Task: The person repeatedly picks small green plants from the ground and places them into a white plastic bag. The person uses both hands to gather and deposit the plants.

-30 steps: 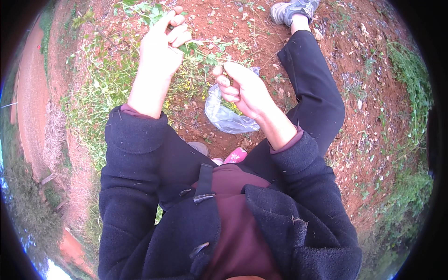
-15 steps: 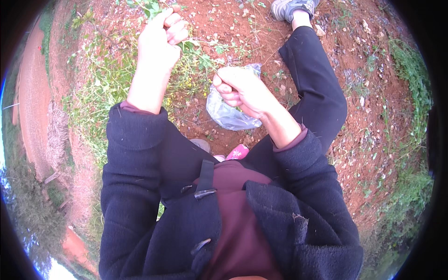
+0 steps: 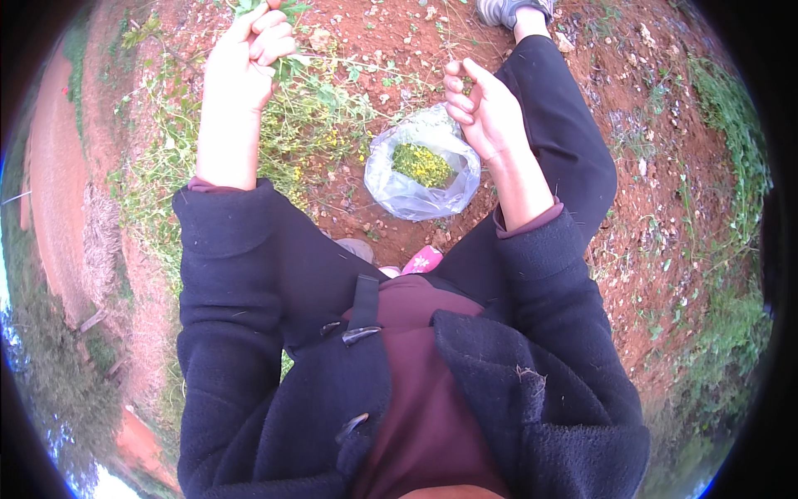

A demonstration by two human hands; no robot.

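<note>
At the upper left, my left hand (image 3: pixel 256 51) is closed round the stem of a leafy green plant (image 3: pixel 293 10). A thin stalk stretches from it toward my right hand (image 3: pixel 489 112), whose fingers are curled in with thumb and forefinger close together. Whether the stalk's end lies in those fingers I cannot make out. Just below and left of my right hand, a clear plastic bag (image 3: pixel 384 195) stands open on the soil between my legs. Inside it is a heap of small yellow flowers and green buds (image 3: pixel 422 165).
Tangled green plants with yellow blossoms (image 3: pixel 320 125) lie left of the bag. My outstretched leg (image 3: pixel 565 125) in dark trousers borders the right side. A pink patterned item (image 3: pixel 424 259) shows near my lap. Reddish stony soil (image 3: pixel 632 274) and weeds surround me.
My right hand has moved up and to the right, away from above the bag, so its opening and contents now show. My left hand has shifted left, still gripping the plant.
</note>
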